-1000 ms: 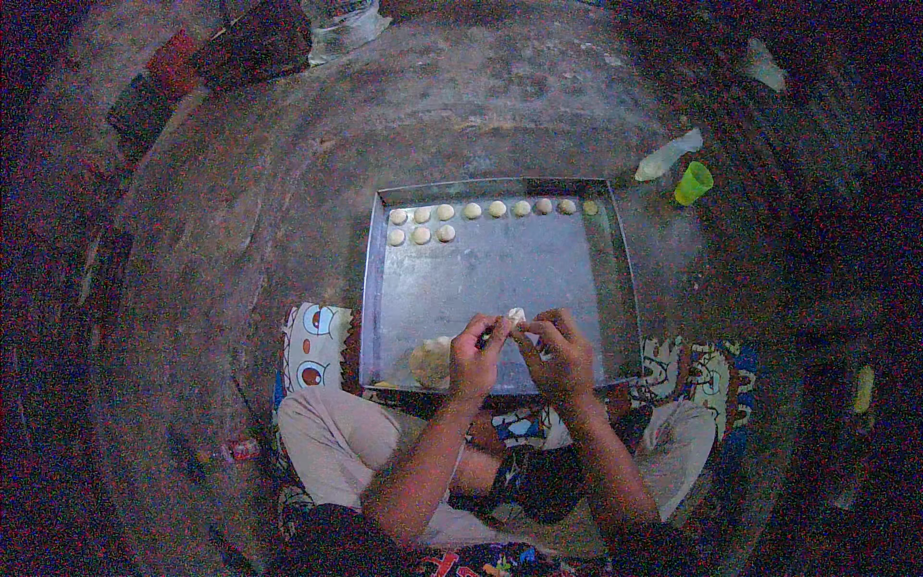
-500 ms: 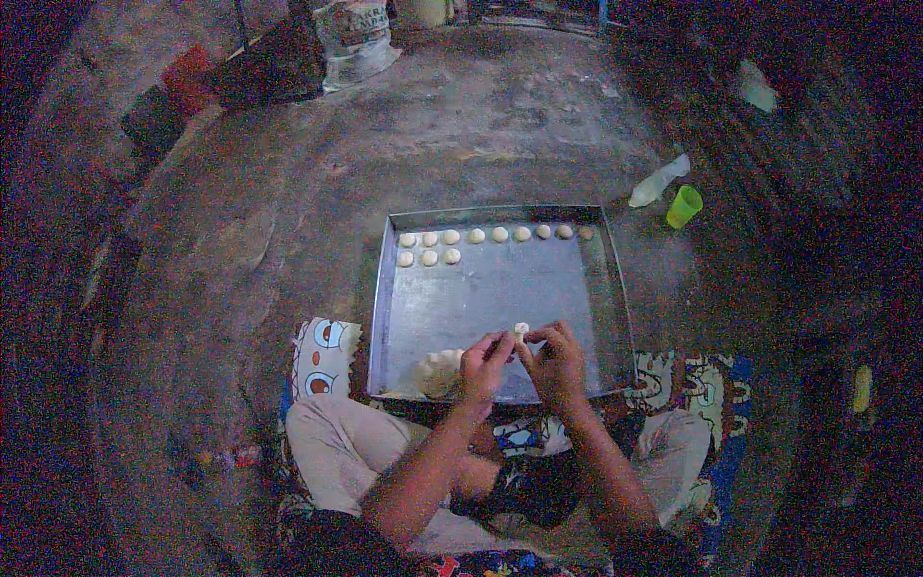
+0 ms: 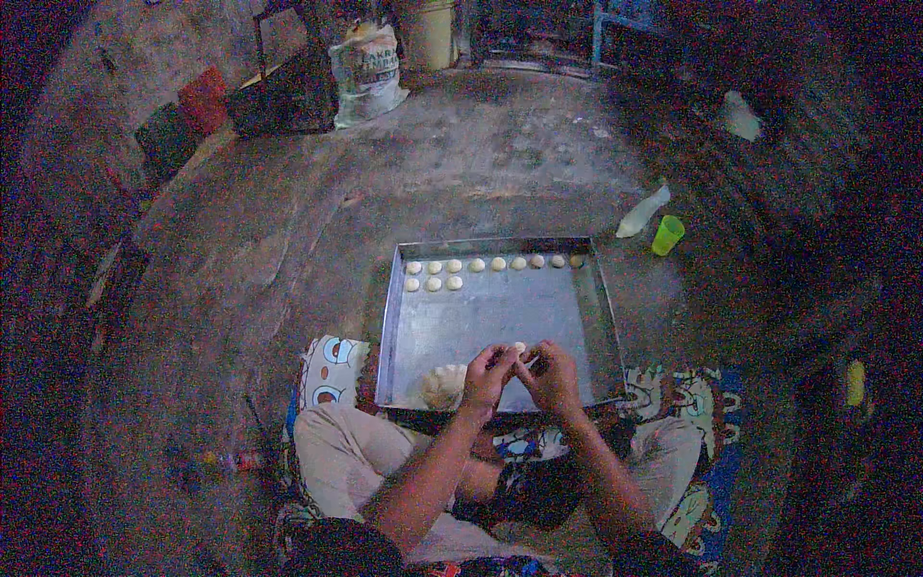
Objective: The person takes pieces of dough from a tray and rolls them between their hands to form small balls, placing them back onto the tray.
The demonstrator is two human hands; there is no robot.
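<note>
Over the near part of a square metal tray (image 3: 603,298), my left hand (image 3: 488,377) and my right hand (image 3: 551,377) meet, fingertips bent together. Between them they pinch a small piece of pale dough (image 3: 519,347), mostly covered by the fingers. A larger lump of dough (image 3: 442,386) lies in the tray's near left corner, beside my left hand. Along the far side of the tray runs a row of small round dough balls (image 3: 498,263). A shorter second row of dough balls (image 3: 434,285) sits in front of it at the left.
Right of the tray, a green cup (image 3: 668,236) stands near a pale plastic bag (image 3: 642,212) on the floor. A printed white sack (image 3: 370,82) and a pale bucket (image 3: 431,37) are at the back. My crossed legs rest on a patterned mat (image 3: 332,375) at the tray's near edge.
The view has tilted, so the tray and floor things sit lower in the picture. My hands have drawn closer together around the small dough piece, which shows less now.
</note>
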